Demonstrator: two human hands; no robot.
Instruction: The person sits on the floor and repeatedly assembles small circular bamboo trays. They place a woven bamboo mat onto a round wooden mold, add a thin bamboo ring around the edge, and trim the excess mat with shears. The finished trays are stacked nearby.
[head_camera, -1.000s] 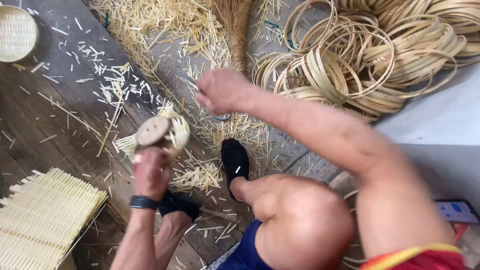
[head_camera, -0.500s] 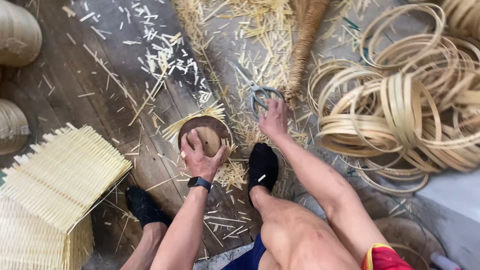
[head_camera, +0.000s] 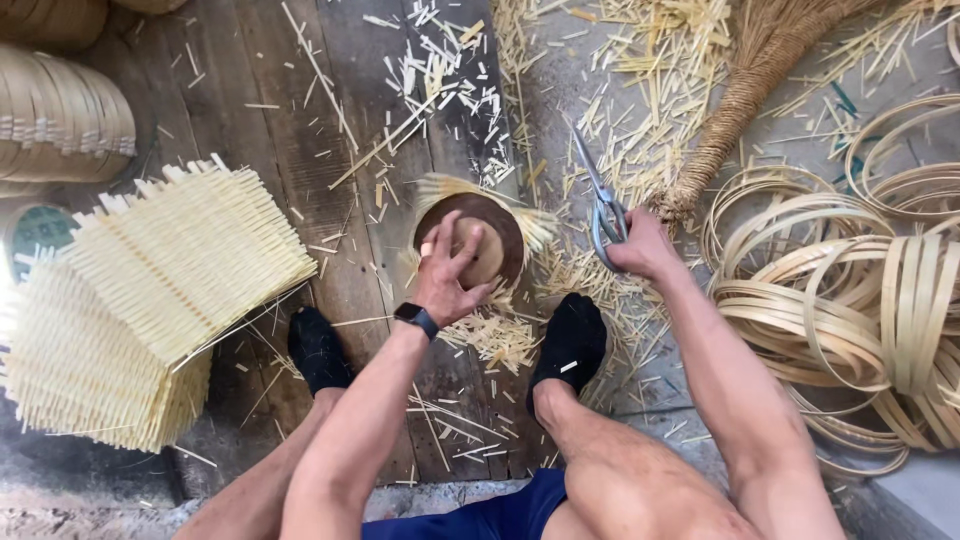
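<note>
Bamboo offcuts all over the plank floor. Left hand spread, fingers splayed, pressing down on a round brown mould that sits on the floor between the feet, just ahead of them. Pale strip ends stick out from under the mould at its top and right edge. Black watch on the left wrist.

Right hand closed around the handles of grey scissors, just right of the mould, not touching it. Blades point up and away, tips over the litter; can't tell if the blades are parted.

Black socks on both feet. Stack of woven square mats at left, well apart from the hands. Coiled bamboo hoops at right. Broom lies top right, its bound end near the right hand.
</note>
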